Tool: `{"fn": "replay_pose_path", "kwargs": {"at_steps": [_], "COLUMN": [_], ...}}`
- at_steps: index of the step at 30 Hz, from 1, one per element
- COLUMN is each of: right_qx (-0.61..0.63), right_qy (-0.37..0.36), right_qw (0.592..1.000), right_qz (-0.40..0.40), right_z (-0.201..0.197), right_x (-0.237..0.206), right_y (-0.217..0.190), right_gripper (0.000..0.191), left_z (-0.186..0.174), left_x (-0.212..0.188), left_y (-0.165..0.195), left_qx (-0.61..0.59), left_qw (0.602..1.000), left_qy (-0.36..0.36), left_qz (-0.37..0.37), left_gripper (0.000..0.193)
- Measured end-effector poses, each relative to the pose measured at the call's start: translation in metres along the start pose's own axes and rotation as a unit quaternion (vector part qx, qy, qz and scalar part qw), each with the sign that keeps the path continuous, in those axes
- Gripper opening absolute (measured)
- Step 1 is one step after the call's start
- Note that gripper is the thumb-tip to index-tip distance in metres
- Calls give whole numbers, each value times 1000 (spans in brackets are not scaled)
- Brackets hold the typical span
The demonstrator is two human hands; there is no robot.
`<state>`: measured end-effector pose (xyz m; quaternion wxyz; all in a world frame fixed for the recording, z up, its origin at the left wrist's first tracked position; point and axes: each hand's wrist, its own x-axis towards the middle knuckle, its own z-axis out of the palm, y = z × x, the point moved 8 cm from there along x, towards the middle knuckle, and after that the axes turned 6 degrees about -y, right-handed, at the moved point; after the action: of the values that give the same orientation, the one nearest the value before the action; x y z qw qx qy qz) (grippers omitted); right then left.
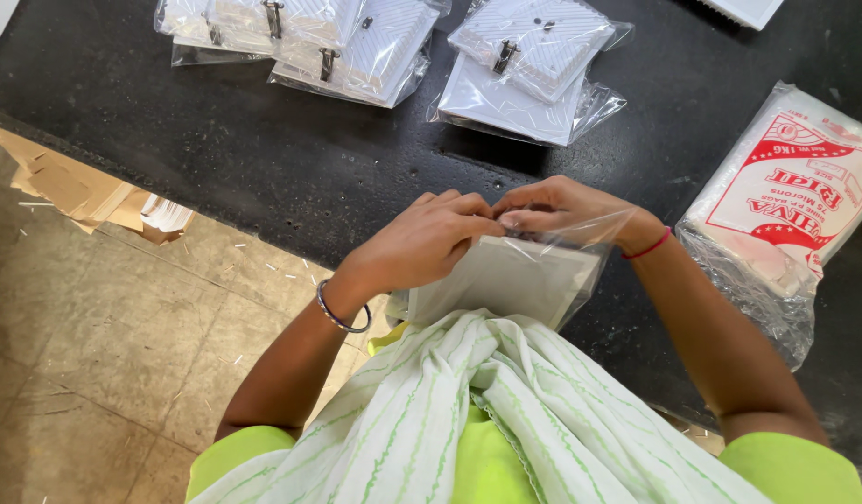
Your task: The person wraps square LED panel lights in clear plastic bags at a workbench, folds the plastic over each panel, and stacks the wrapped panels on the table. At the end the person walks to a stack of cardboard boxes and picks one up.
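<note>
Both hands meet over a clear plastic bag [580, 245] that holds a flat white square plate [515, 275]. My left hand [421, 238] pinches the bag's top edge, a dark bangle on its wrist. My right hand [561, 205] grips the same edge from the other side, with a red thread around its wrist. The bagged plate is held close to my chest, above the near edge of the black counter [291, 159]. A white and green striped scarf covers its lower part.
Several bagged white plates with metal clips lie at the back of the counter [356, 42] [529, 65]. A red and white pack of plastic bags [785, 205] lies at the right. Cardboard pieces [67, 187] lie on the tiled floor at the left.
</note>
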<state>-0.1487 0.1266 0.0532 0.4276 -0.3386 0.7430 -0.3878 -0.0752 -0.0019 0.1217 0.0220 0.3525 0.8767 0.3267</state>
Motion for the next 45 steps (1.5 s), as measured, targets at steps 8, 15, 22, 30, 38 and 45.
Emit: {"fn": "replay_pose_path", "kwargs": {"at_steps": [8,15,22,30,38,45], "right_qx": [-5,75,-6,26,68,69], "right_qy": [-13,190,29,7,22,28], "right_qw": [998,943,997,998,997,997], "right_qz": [-53,-261,-66,-63,-7,-37], "right_z": [2,-21,-9,-6,-3,-2], "right_x": [6,-5,1,7,0,-2], "right_y": [32,85,77,24,21,25], "right_gripper": [36,39,26,30,32,30], "left_z": [-44,17,5,10,9,17], "left_x": [22,79,45,5,-6,0], "left_y": [39,69,24,7,14,28], "left_qx": [-38,-3,-50,22,1,78], "left_qw": [987,991,989,992,989,979], "left_qy": [140,75,92,110,142,187], "left_qz": [72,108,102,61,38,10], "left_gripper": [60,26,7,30,18,16]}}
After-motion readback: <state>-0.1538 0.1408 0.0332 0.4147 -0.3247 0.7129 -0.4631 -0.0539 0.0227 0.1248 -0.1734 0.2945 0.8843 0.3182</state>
